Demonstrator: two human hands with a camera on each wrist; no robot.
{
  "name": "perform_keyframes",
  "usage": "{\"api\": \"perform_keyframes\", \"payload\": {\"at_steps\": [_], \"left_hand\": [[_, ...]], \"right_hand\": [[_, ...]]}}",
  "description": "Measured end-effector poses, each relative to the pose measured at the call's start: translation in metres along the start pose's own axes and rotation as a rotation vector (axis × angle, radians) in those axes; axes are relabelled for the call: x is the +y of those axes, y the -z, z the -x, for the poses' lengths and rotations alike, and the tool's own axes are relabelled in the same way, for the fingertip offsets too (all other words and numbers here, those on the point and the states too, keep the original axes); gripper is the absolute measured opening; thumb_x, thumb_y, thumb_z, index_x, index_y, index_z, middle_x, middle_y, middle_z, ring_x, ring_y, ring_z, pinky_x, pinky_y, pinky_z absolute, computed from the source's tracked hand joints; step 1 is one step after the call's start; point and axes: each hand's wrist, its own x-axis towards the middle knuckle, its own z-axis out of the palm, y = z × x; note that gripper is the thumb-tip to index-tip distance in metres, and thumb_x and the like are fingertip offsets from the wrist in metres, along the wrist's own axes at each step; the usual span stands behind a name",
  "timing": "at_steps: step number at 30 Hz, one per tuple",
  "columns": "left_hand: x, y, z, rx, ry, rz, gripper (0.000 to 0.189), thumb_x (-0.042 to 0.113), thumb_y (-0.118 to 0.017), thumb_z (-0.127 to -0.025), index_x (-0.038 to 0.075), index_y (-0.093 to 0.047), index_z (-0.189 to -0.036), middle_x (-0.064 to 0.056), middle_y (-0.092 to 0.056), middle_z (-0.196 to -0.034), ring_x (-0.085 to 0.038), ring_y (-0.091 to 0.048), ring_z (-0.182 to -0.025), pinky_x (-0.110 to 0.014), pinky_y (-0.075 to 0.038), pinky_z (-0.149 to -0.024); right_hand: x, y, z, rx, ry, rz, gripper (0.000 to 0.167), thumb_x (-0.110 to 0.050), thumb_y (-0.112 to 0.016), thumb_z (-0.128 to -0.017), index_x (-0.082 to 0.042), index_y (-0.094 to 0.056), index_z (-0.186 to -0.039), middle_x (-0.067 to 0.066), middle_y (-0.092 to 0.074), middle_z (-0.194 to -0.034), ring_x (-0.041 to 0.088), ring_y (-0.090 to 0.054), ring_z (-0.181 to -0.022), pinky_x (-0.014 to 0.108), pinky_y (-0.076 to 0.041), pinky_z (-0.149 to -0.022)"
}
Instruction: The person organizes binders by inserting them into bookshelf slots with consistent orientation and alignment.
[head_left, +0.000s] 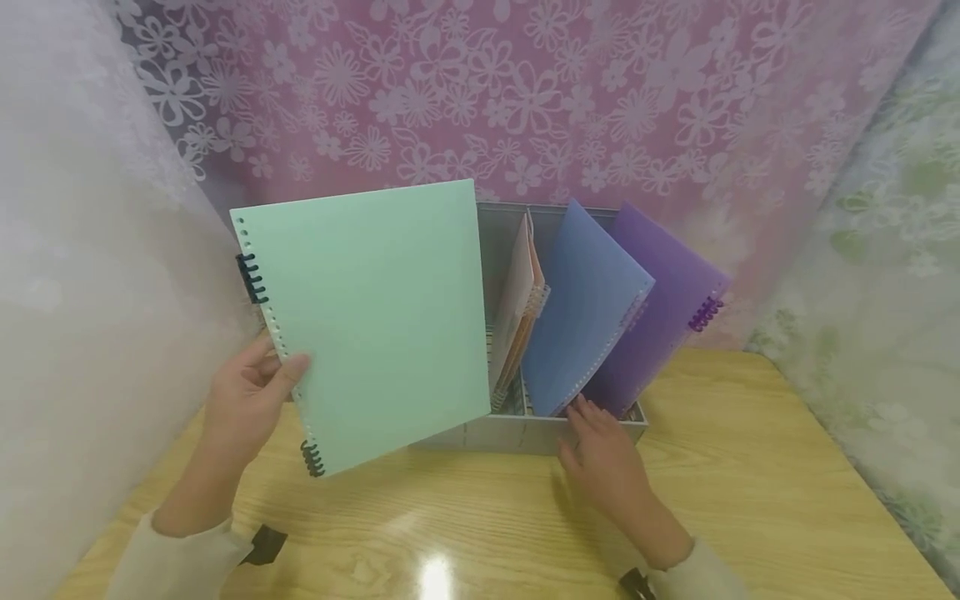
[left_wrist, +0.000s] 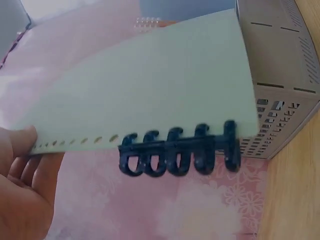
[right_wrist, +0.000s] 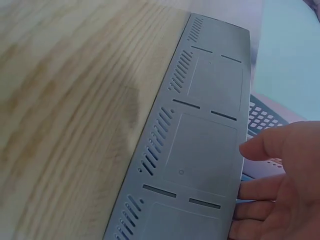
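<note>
My left hand [head_left: 243,400] pinches a pale green loose-leaf binder [head_left: 375,325] by its punched edge, thumb in front and fingers behind. The binder is raised and tilted before the left part of a grey file organizer [head_left: 585,433]. Two dark ring clips [left_wrist: 180,150] sit on its punched edge. At the organizer's front wall, my right hand [head_left: 609,454] holds the rim, thumb outside and fingertips over the edge, close to the bottom corner of a blue binder [head_left: 588,308]. A purple binder [head_left: 652,308] and a pink binder [head_left: 517,308] lean in other compartments.
The organizer stands on a wood-grain table [head_left: 450,517] against a pink floral curtain [head_left: 510,100]. A pale curtain [head_left: 97,275] hangs at the left, and a leafy patterned one [head_left: 877,275] at the right. Its side is perforated, visible in the left wrist view.
</note>
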Motion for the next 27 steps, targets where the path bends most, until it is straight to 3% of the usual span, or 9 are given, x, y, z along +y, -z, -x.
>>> {"api": "perform_keyframes", "payload": {"at_steps": [4,7,9,11,14,18,23,27], "left_hand": [[0.007,-0.004,0.001,0.088,0.028,-0.112,0.034,0.010,-0.062,-0.096,0.005,-0.060,-0.130,0.029,-0.068,-0.086,0.001,-0.069,-0.075,-0.014,-0.053,-0.061],[0.010,-0.010,-0.001,0.160,-0.020,-0.115,0.031,0.005,-0.063,-0.094,0.002,-0.063,-0.125,0.031,-0.067,-0.084,0.002,-0.068,-0.072,-0.013,-0.051,-0.055],[0.010,-0.015,-0.004,0.206,-0.076,-0.090,0.030,0.001,-0.063,-0.093,-0.001,-0.064,-0.123,0.030,-0.067,-0.085,0.003,-0.068,-0.072,-0.013,-0.053,-0.057],[0.008,-0.020,-0.007,0.251,-0.137,-0.081,0.028,-0.002,-0.064,-0.091,-0.004,-0.065,-0.119,0.025,-0.068,-0.086,0.004,-0.068,-0.072,-0.013,-0.054,-0.060],[0.003,-0.027,-0.014,0.296,-0.230,-0.079,0.026,-0.005,-0.065,-0.090,-0.008,-0.065,-0.115,0.002,-0.073,-0.092,0.006,-0.067,-0.077,-0.013,-0.054,-0.066],[-0.004,-0.033,-0.020,0.344,-0.328,-0.088,0.024,-0.009,-0.064,-0.088,-0.011,-0.065,-0.112,-0.026,-0.069,-0.098,0.006,-0.066,-0.081,-0.012,-0.054,-0.069],[-0.012,-0.042,-0.027,0.373,-0.378,-0.076,0.024,-0.009,-0.064,-0.088,-0.010,-0.066,-0.112,-0.026,-0.069,-0.100,0.005,-0.067,-0.085,-0.013,-0.054,-0.070],[-0.016,-0.051,-0.034,0.378,-0.409,-0.122,0.023,-0.007,-0.064,-0.089,-0.009,-0.067,-0.112,-0.023,-0.071,-0.099,0.005,-0.066,-0.084,-0.010,-0.053,-0.070]], "right_hand": [[-0.003,0.000,0.000,-0.007,0.005,0.002,0.050,-0.020,-0.066,-0.089,0.014,-0.056,-0.126,0.032,-0.049,-0.135,0.046,-0.049,-0.124,0.055,-0.037,-0.107],[-0.004,0.000,0.000,0.000,0.004,0.003,0.050,-0.019,-0.066,-0.089,0.013,-0.056,-0.125,0.033,-0.050,-0.134,0.047,-0.049,-0.123,0.055,-0.037,-0.106],[-0.004,0.000,0.000,0.006,0.003,0.005,0.049,-0.019,-0.066,-0.089,0.013,-0.056,-0.125,0.033,-0.050,-0.134,0.047,-0.049,-0.123,0.056,-0.037,-0.106],[-0.004,-0.001,0.000,0.014,0.001,0.003,0.049,-0.018,-0.066,-0.089,0.013,-0.057,-0.125,0.033,-0.050,-0.134,0.047,-0.049,-0.123,0.056,-0.037,-0.106],[-0.003,-0.001,-0.001,0.021,-0.001,-0.007,0.047,-0.017,-0.066,-0.089,0.012,-0.057,-0.125,0.032,-0.050,-0.134,0.047,-0.049,-0.124,0.056,-0.036,-0.107],[-0.003,-0.002,0.000,0.022,-0.001,-0.024,0.046,-0.016,-0.065,-0.089,0.012,-0.058,-0.125,0.032,-0.050,-0.134,0.047,-0.049,-0.124,0.056,-0.037,-0.107],[-0.003,-0.002,0.000,0.037,-0.006,-0.026,0.046,-0.016,-0.066,-0.088,0.011,-0.058,-0.125,0.032,-0.051,-0.133,0.046,-0.050,-0.123,0.055,-0.037,-0.107],[-0.003,-0.001,0.000,0.044,-0.013,-0.025,0.044,-0.015,-0.065,-0.088,0.010,-0.059,-0.124,0.031,-0.051,-0.134,0.046,-0.050,-0.124,0.055,-0.036,-0.107]]}}
